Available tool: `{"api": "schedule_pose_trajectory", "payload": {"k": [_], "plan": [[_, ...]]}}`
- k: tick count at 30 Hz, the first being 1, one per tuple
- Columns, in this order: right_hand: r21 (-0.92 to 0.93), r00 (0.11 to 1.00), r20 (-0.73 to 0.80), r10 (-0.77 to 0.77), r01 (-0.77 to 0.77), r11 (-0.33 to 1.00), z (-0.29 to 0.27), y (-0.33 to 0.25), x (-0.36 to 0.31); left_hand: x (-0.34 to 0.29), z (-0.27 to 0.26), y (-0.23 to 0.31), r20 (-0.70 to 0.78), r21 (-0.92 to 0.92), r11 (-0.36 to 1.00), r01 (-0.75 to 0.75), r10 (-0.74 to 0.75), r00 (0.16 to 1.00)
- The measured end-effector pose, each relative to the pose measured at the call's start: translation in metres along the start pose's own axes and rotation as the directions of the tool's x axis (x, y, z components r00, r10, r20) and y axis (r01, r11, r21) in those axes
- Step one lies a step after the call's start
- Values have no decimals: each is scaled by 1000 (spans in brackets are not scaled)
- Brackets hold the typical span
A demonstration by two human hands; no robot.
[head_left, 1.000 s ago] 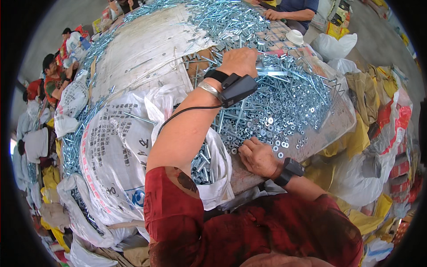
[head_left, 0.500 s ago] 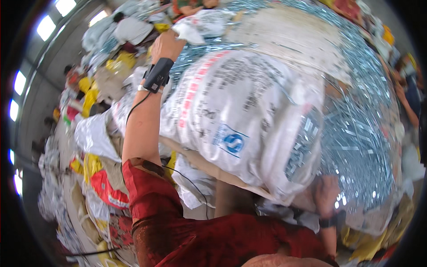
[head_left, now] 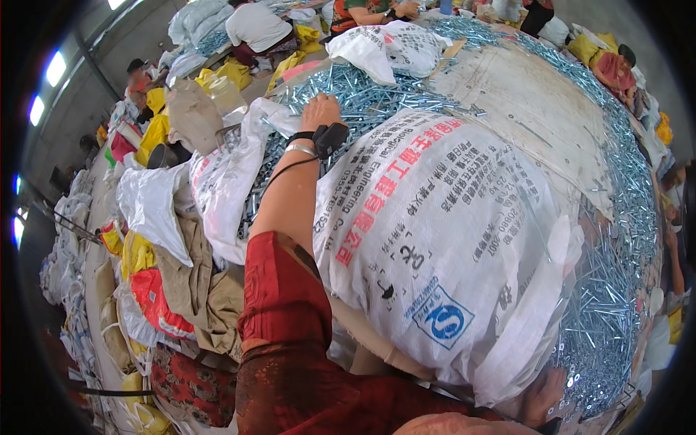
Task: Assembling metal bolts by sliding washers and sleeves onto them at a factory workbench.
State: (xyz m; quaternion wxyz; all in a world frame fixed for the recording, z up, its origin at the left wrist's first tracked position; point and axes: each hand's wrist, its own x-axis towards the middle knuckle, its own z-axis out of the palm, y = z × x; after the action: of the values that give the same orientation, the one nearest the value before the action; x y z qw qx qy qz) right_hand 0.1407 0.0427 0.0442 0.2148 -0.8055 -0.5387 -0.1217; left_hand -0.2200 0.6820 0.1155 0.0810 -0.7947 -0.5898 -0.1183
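Note:
My left hand reaches across the table onto a heap of shiny blue-grey metal bolts. Its fingers are curled down and their tips are hidden, so what they hold does not show. A small white woven sack lies just beyond it. A large, full white woven sack with black and red print and a blue mark fills the space between my arms. At the lower right, my right hand is low beside this sack, against washers and bolts; its fingers do not show clearly.
A pale worn board lies on the table, with bolts banked along its far and right sides. Left of my arm stand an open white sack of metal parts and brown sacking. Co-workers sit around the table, one in a white shirt.
The view has shifted, and the large sack appears lower and farther right. My left hand, earlier against the small white sack, is now apart from it on the bolts.

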Motion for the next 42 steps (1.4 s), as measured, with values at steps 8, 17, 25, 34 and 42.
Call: {"api": "schedule_pose_trajectory", "payload": {"k": [8, 17, 25, 34, 42], "plan": [[-125, 993, 113, 16, -1, 992, -8, -5, 8, 73, 54, -44, 339, 111, 972, 208, -234, 911], [-199, 967, 252, 25, 26, 980, -10, 11, -5, 81, 68, -18, 257, 134, 939, 316, -340, 905], [-247, 962, 238, 136, -75, 966, -7, 10, -11, 57, 54, -7, -68, -11, 877, 480, -480, 875], [-69, 1000, -10, 6, -6, 998, 13, 12, -6, 53, -24, 50, -169, -73, 994, 78, -90, 982], [-26, 1000, 8, 19, -18, 999, 3, -7, 9, 119, -3, 96, 220, -462, 762, -454, 595, 773]]}}
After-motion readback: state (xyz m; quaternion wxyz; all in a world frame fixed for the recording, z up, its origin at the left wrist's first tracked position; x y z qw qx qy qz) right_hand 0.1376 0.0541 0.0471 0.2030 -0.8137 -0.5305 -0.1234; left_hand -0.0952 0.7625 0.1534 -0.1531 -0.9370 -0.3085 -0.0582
